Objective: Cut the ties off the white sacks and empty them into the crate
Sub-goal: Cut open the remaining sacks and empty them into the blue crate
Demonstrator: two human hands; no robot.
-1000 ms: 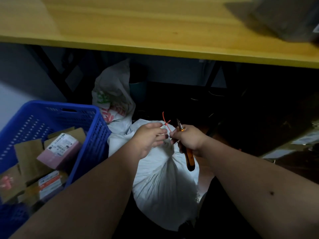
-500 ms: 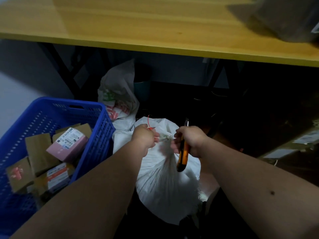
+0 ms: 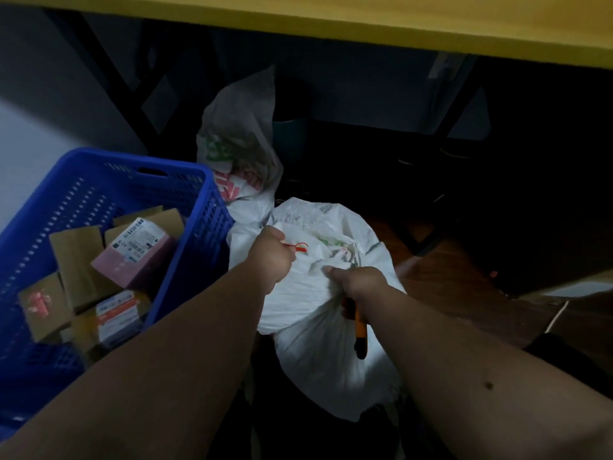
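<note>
Head view, step in hand: the red tie looks to be off the sack's neck, so I'd judge the cutting done on this white sack and the emptying about to begin.
Left hand: fingers curled round the red tie, which sticks out toward 3 o'clock, apart from the bunched cloth.
Right hand: grip wrapped round an orange-handled cutter and, it seems, a fold of the sack's neck; the blade end is hidden, the handle pointing to 6 o'clock.
Sack's place: on the floor below the yellow worktop, just beside the blue crate, at the crate's 3 o'clock.
Crate: already holds cardboard parcels.
Second sack: at 12 o'clock of the first, standing, whether tied I cannot tell.
Next move, my guess: drop the tie, free the mouth, lift and tip toward 9 o'clock, keeping the cutter away from the cloth.
</note>
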